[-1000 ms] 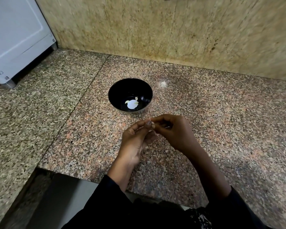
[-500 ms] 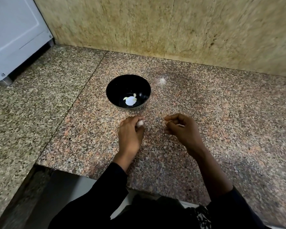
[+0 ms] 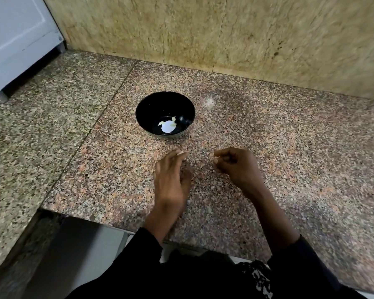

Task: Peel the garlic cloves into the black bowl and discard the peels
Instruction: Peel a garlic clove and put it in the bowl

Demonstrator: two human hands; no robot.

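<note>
The black bowl [image 3: 160, 104] stands on the granite counter and holds a few pale peeled garlic pieces [image 3: 167, 126] at its bottom. My left hand [image 3: 172, 175] lies just in front of the bowl, its fingertips pinching a small pale garlic clove [image 3: 181, 153] that is mostly hidden. My right hand [image 3: 238, 167] hovers to the right with its fingers curled. It seems to pinch a tiny bit of garlic peel [image 3: 215, 161] at the fingertips.
A white appliance [image 3: 15, 39] stands at the back left on the counter. A stone wall [image 3: 225, 35] closes the back. The counter's front edge [image 3: 91, 216] steps down to a gap at the lower left.
My hands, joined on the clove a second ago, have pulled apart. The left hand moved left and towards the bowl with the clove, while the right stayed to the right.
</note>
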